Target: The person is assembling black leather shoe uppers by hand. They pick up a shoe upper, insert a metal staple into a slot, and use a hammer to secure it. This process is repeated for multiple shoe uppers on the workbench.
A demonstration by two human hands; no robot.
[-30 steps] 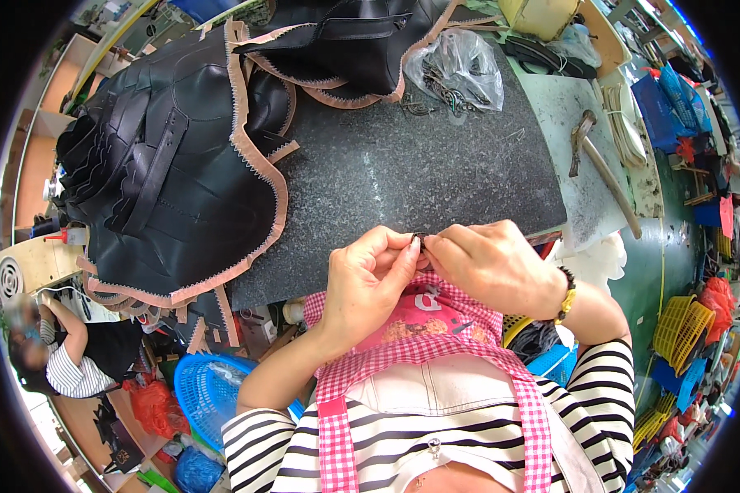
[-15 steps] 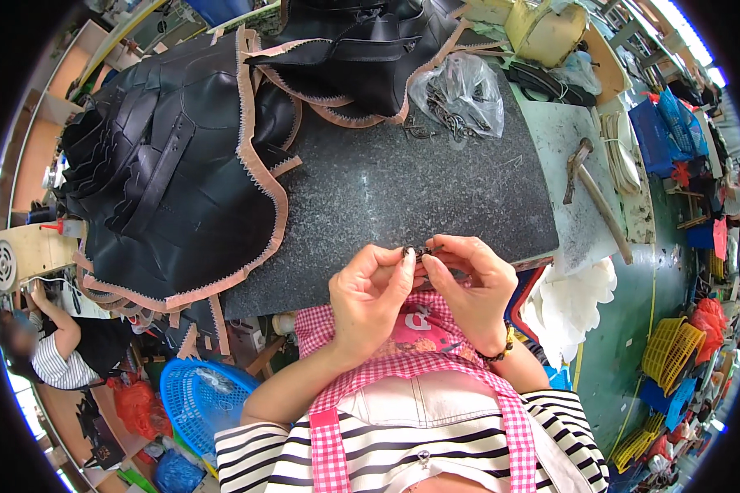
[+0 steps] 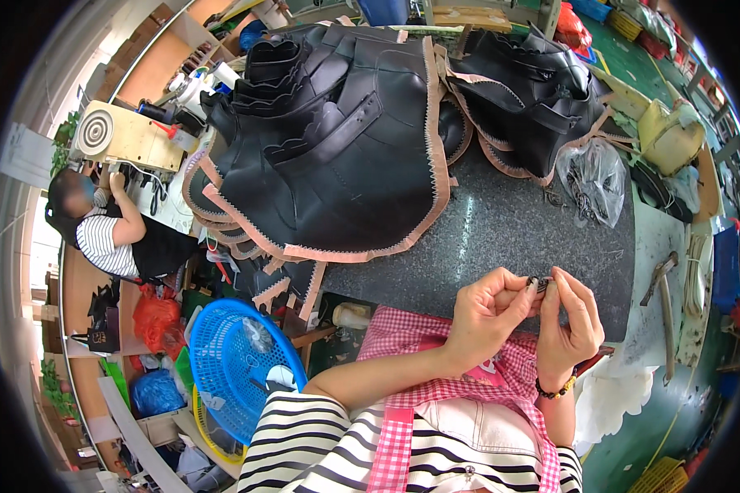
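Note:
Close above the near edge of the dark stone-like slab (image 3: 501,238), my left hand (image 3: 487,320) and my right hand (image 3: 573,320) meet at their fingertips. Between them is a small dark metal piece (image 3: 542,285), mostly covered by the fingers, so its exact kind cannot be made out. Both hands pinch it with thumb and forefinger. Beyond them lies a crumpled clear plastic bag (image 3: 602,177) with dark metal bits in it. A large stack of black leather pieces (image 3: 362,193) with zigzag-edged tan borders covers the slab's left part; another black leather stack (image 3: 526,94) sits behind.
A hammer (image 3: 667,316) lies on the pale surface at right. At lower left stands a blue plastic basket (image 3: 237,361). Farther left, another person (image 3: 111,230) works beside a cream-coloured machine (image 3: 127,140). A pink checked apron (image 3: 411,329) drapes below my hands.
The view has swung left, so everything sits farther right in the picture. My hands stay together, pinching the small metal piece. More of the other person and the blue basket shows.

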